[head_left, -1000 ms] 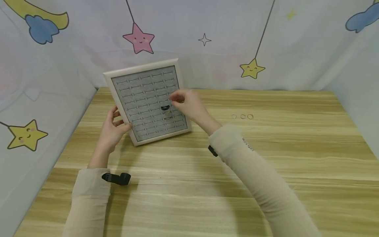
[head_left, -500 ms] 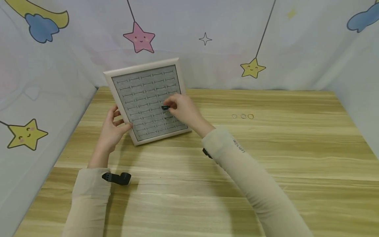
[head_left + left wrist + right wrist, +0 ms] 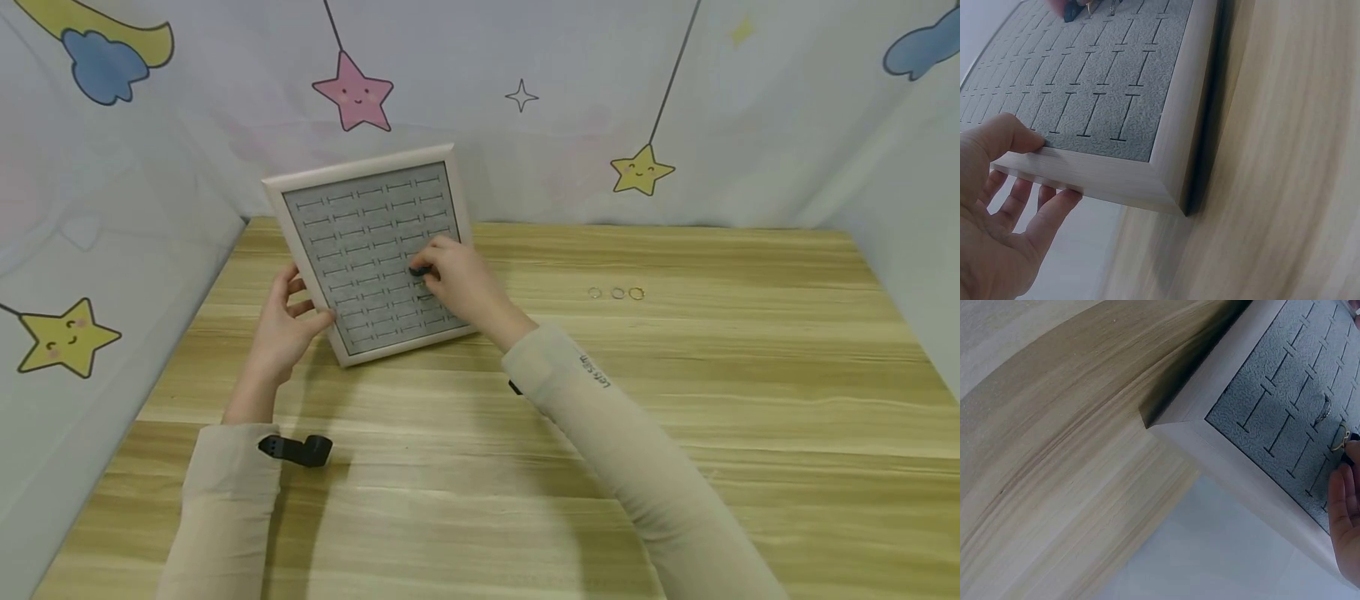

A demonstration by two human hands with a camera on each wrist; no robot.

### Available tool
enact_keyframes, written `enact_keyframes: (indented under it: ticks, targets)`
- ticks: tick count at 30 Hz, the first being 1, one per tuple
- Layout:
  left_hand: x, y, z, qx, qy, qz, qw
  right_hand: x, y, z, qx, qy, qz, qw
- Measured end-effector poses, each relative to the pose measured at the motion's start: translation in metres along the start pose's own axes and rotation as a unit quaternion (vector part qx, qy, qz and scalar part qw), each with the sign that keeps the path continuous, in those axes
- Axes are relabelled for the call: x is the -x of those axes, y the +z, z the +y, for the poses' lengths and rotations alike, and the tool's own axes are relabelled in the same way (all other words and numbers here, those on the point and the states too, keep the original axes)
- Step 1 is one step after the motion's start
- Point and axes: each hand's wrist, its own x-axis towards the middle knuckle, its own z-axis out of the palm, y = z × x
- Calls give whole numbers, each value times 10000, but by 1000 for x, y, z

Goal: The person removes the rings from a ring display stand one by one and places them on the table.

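A pale-framed ring display board with a grey slotted pad leans back on the table. My left hand grips its left edge, thumb on the front of the frame and fingers behind, as the left wrist view shows. On the pad, my right hand pinches a black ring between thumb and fingertips, right at a slot. Beside it in the right wrist view, a gold ring and a dark silvery ring sit in slots. The right fingers partly hide the black ring.
Three thin rings, a pale one, a silvery one and a gold one, lie in a row on the wooden table, right of the board. A white curtain with printed stars hangs behind.
My right hand has come down and left from above the black ring and now pinches it. The left hand and the board have stayed in place.
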Motion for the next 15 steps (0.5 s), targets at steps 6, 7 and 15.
enact_keyframes:
  ticks: [6,7,15]
  targets:
    - [0,0,0,-6,-18,-9,10000,0,3,3,-286,24,139,9995]
    - [0,0,0,-8,-25,-17,10000,0,3,4,-391,51,153,9991]
    - [-1,-1,-2,-41,-3,-35,10000,-2,4,11,-1075,108,212,9939]
